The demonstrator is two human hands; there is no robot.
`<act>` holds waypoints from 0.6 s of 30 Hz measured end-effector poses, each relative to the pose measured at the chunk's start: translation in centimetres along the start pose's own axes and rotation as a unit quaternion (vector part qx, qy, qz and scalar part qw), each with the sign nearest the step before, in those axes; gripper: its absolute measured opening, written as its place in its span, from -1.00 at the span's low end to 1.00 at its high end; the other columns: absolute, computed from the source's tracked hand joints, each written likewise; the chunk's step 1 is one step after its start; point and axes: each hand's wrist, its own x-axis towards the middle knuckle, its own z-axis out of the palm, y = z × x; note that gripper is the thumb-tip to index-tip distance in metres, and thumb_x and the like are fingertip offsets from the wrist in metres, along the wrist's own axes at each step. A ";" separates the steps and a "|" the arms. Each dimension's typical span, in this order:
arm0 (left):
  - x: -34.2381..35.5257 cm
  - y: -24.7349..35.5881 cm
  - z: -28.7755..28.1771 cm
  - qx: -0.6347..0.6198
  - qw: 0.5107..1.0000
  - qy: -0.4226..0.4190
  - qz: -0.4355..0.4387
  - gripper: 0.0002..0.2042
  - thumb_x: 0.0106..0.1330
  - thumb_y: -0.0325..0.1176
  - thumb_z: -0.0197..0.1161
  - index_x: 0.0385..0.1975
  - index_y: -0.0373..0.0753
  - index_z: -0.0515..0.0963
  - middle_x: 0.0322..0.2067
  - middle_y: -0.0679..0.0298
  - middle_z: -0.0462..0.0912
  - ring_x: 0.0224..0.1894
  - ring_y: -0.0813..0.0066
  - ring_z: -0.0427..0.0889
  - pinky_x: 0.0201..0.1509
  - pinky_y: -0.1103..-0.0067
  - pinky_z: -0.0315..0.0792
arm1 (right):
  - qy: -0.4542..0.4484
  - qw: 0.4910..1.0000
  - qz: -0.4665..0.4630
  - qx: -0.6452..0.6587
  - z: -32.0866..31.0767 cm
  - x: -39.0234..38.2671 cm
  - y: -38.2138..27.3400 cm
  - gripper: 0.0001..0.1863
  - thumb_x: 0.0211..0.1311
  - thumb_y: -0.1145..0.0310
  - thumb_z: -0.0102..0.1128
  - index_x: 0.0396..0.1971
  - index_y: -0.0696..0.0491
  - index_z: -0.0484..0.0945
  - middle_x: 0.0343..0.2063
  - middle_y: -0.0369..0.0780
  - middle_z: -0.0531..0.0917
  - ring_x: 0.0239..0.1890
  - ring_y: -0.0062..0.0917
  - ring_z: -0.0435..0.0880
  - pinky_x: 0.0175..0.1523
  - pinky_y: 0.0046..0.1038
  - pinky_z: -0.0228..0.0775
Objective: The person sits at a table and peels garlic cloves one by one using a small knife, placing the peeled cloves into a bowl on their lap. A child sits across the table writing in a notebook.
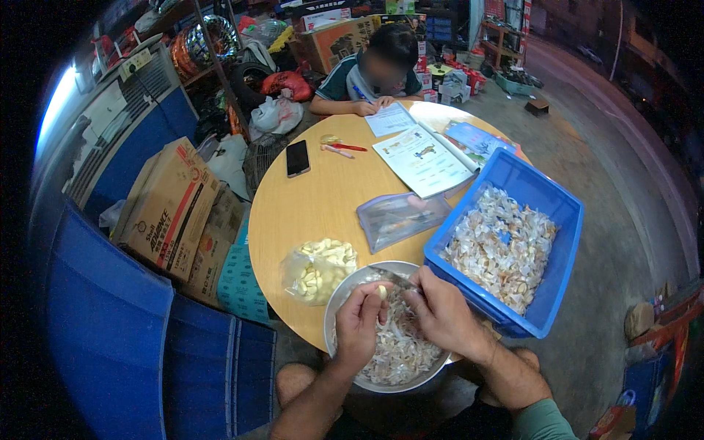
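My left hand [356, 326] pinches a pale garlic clove [381, 292] between thumb and fingers, above a round metal bowl [328, 323]. Papery garlic skins [403, 352] fill much of that bowl. In my right hand [449, 312] is a knife [392, 277], its blade pointing left, just above the clove; most of the handle is hidden in the fist. Left of the bowl, a clear plastic bag [293, 275] holds several peeled, cream-coloured cloves [326, 257]. To the right, a blue plastic crate [563, 220] contains a heap of garlic pieces in dry skin [502, 246].
Across the round wooden table [286, 213], a person [392, 59] leans over a notebook [389, 119] with a pen. An open workbook [425, 158], a clear pouch [403, 220], red pens [345, 148] and a phone [298, 158] lie there. Cardboard boxes [165, 209] stand at left.
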 end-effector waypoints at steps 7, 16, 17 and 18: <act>-0.5 -1.3 0.2 -0.008 0.999 0.001 0.035 -0.87 0.50 -0.44 0.05 -0.10 -0.35 0.46 -0.44 0.33 0.48 -0.44 0.67 0.41 -0.36 0.67 0.35 | 0.015 0.996 -0.063 -0.054 0.6 -0.1 -1.3 -0.84 0.29 0.38 0.16 -0.30 0.11 0.39 -0.45 -0.02 0.57 -0.35 -0.01 0.61 -0.30 -0.10 0.43; -0.5 -1.4 1.0 0.041 0.997 0.019 0.066 -0.89 0.44 -0.50 0.12 -0.12 -0.33 0.43 -0.36 0.27 0.55 -0.41 0.63 0.50 -0.30 0.66 0.42 | 0.017 0.994 -0.061 -0.090 0.7 -0.1 -0.9 -0.83 0.29 0.38 0.16 -0.31 0.12 0.38 -0.50 -0.02 0.56 -0.40 -0.01 0.61 -0.33 -0.08 0.42; -0.5 -1.3 0.7 0.044 0.997 0.004 0.059 -0.88 0.44 -0.49 0.12 -0.10 -0.33 0.43 -0.34 0.26 0.56 -0.40 0.62 0.51 -0.28 0.66 0.43 | 0.012 0.995 -0.048 -0.081 0.6 -0.1 -1.1 -0.83 0.29 0.39 0.16 -0.31 0.12 0.37 -0.50 -0.01 0.56 -0.40 0.00 0.61 -0.33 -0.08 0.42; -0.6 -1.2 0.6 0.048 0.997 -0.010 0.053 -0.86 0.44 -0.48 0.12 -0.08 -0.33 0.44 -0.32 0.24 0.57 -0.40 0.61 0.51 -0.26 0.65 0.44 | 0.006 0.997 -0.034 -0.072 0.6 -0.1 -1.2 -0.83 0.29 0.39 0.15 -0.31 0.13 0.37 -0.50 -0.01 0.56 -0.40 0.00 0.61 -0.33 -0.08 0.42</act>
